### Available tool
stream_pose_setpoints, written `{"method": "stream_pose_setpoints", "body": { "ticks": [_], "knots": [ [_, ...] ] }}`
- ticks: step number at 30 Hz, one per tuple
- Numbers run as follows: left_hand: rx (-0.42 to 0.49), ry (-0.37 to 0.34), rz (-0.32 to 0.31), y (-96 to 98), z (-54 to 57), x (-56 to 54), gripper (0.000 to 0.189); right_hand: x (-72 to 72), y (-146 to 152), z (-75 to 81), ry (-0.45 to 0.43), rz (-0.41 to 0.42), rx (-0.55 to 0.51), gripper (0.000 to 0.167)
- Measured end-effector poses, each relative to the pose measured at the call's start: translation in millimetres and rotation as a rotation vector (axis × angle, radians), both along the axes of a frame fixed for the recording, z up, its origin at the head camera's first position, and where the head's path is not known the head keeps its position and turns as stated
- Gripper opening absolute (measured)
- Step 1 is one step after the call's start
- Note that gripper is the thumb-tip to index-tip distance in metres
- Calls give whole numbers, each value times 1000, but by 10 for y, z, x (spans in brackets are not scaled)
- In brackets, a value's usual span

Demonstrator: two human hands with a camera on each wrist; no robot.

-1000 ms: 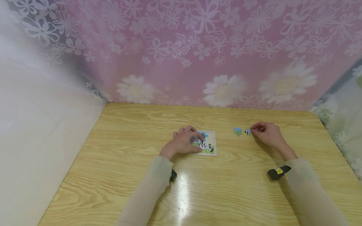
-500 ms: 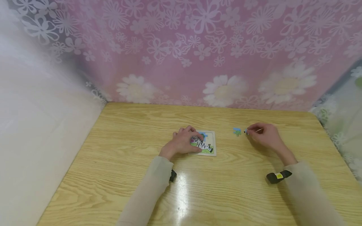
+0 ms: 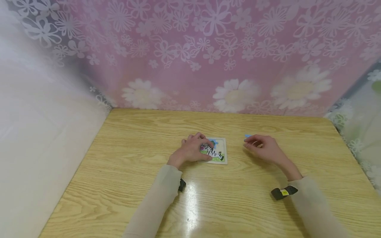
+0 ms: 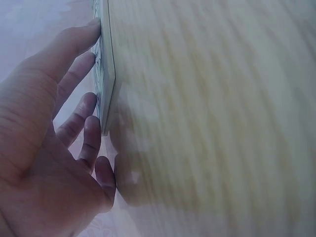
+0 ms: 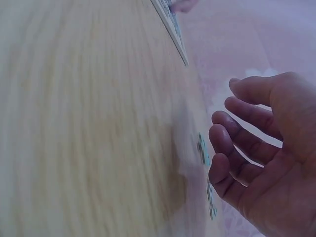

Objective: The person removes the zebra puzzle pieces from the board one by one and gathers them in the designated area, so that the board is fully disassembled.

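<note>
My left hand (image 3: 190,149) rests on a zebra jigsaw puzzle (image 3: 218,151) in a light, thin frame tray. In the left wrist view the thumb and fingertips (image 4: 90,101) touch the puzzle's picture side, and the little finger reaches down to the table beside it. Over to the right, my right hand (image 3: 263,148) hovers above a blue and green puzzle piece (image 3: 247,136), mostly hidden under the fingers in the head view. The right wrist view shows its fingers loosely curved with nothing between them. Two loose pieces lie below them, one nearer piece (image 5: 204,149) and another piece (image 5: 211,201).
The wood-grain table (image 3: 125,205) extends around both hands. A pink floral curtain (image 3: 190,66) stands along the back edge, with a white sheet (image 3: 35,138) at the left. Dark wrist cameras sit on both wrists.
My right hand has moved left from the black-and-white piece to over the blue and green piece, its fingers spreading a little. The left hand has stayed on the puzzle.
</note>
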State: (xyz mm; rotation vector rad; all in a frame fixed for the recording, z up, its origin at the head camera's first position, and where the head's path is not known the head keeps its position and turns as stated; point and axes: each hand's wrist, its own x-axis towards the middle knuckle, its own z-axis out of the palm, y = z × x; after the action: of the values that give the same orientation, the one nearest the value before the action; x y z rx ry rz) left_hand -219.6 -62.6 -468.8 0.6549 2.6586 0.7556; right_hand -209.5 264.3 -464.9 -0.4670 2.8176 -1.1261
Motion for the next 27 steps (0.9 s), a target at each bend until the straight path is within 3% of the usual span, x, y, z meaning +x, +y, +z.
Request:
{"method": "stream_pose_setpoints", "body": {
  "ticks": [17, 27],
  "knots": [
    [2, -6, 7, 5, 5, -4, 39, 80, -474, -59, 7, 171, -48, 16],
    [13, -17, 2, 0, 22, 8, 40, 77, -654, -42, -18, 242, 25, 21]
  ]
}}
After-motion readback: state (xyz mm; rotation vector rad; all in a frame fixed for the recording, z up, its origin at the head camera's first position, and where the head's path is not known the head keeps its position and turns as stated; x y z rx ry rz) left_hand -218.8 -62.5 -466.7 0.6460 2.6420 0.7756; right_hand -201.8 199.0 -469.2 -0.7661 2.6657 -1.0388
